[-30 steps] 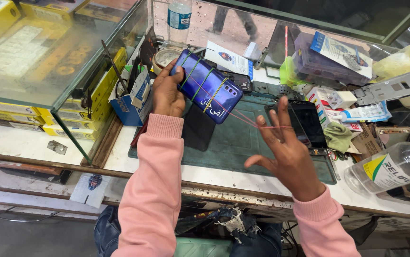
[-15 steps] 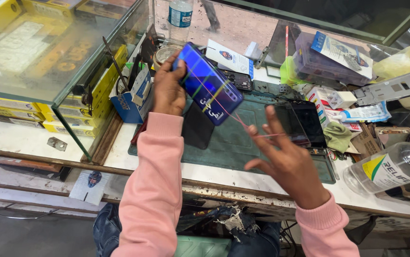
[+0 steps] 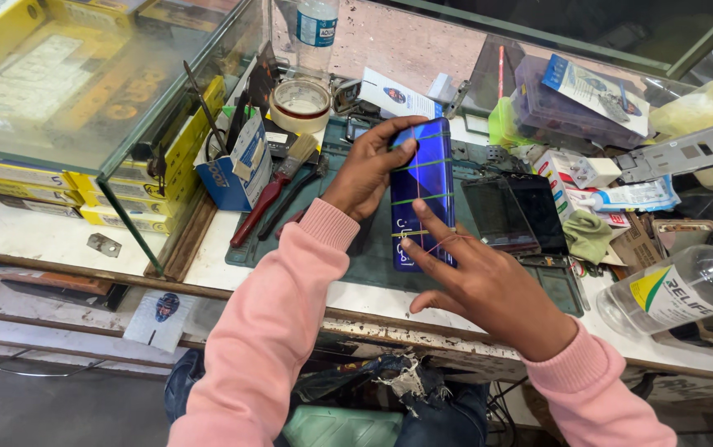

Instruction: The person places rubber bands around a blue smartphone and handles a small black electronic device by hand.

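Phone repair shop counter. Green work mat under the fingers, red-handled pliers and brush just left of them, loose dark phone screens just right, tape roll beyond, glass display case of yellow boxes far left.

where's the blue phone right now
In the head view the blue phone lies mid-bench on the green mat, held by the left hand and right hand, just left of the two dark screens.
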